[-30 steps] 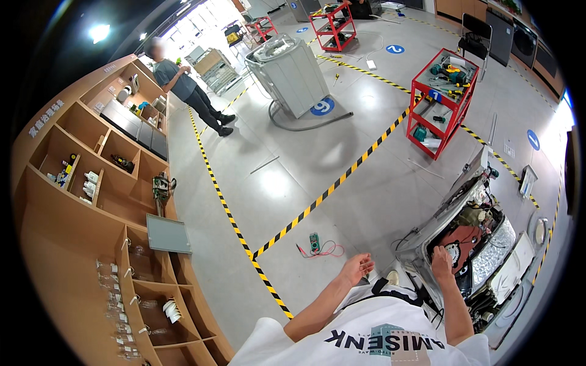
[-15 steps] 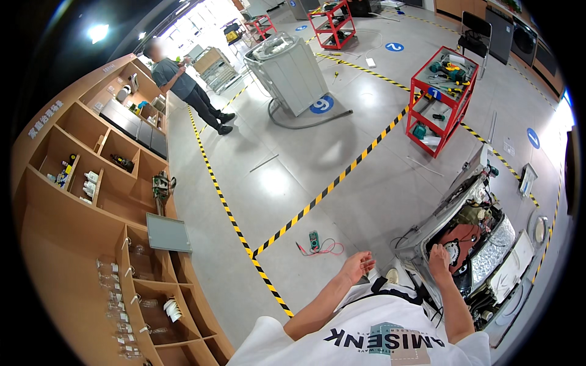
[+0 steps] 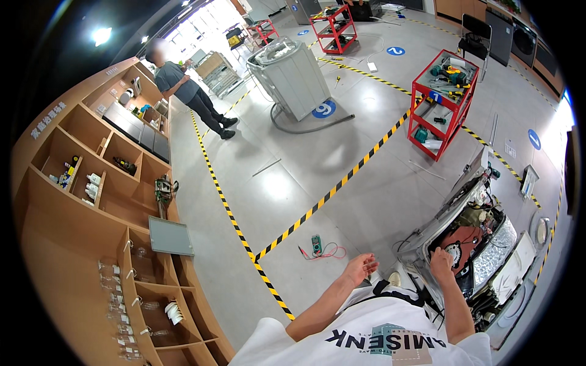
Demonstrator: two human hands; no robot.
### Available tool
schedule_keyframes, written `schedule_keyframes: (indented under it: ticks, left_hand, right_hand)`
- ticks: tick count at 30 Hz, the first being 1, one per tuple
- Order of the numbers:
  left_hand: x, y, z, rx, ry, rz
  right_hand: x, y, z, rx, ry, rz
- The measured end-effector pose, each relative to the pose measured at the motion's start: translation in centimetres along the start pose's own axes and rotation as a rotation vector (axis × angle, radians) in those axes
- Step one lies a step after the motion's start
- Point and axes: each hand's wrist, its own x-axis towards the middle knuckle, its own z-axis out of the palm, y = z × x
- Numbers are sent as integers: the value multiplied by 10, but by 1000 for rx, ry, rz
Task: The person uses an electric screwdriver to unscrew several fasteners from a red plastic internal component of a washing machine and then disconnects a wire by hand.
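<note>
An opened washing machine (image 3: 470, 244) stands at my right, its casing off and a reddish-brown plate, wires and a silvery panel exposed. My right hand (image 3: 442, 263) is at the near edge of the plate, beside a pale toothed wheel (image 3: 455, 251). Its fingers are closed, and what they hold, if anything, cannot be made out. To the left, my left hand (image 3: 361, 268) hovers over the floor in front of me with its fingers loosely bent and apart, holding nothing. Beyond it, a green multimeter (image 3: 316, 244) with red and black leads lies on the floor.
A red tool cart (image 3: 444, 100) with power tools stands ahead on the right. A white appliance (image 3: 290, 79) with a grey hose stands farther off. Wooden shelving (image 3: 91, 226) lines the left side, near a standing person (image 3: 186, 88). Yellow-black tape (image 3: 332, 192) crosses the floor.
The view has shifted slightly, so the surroundings sit a little lower and farther right. Both hands stay nearly in place. The distant person's hands have lowered a little.
</note>
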Motion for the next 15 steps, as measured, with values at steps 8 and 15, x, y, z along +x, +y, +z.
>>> schedule_keyframes:
  ticks: [8,15]
  left_hand:
    - [5,-4,-7,18,4,-26]
    - [4,-6,-2,24,11,-26]
  right_hand:
    - [-2,6,6,47,80,-42]
    - [-6,2,0,0,109,-93]
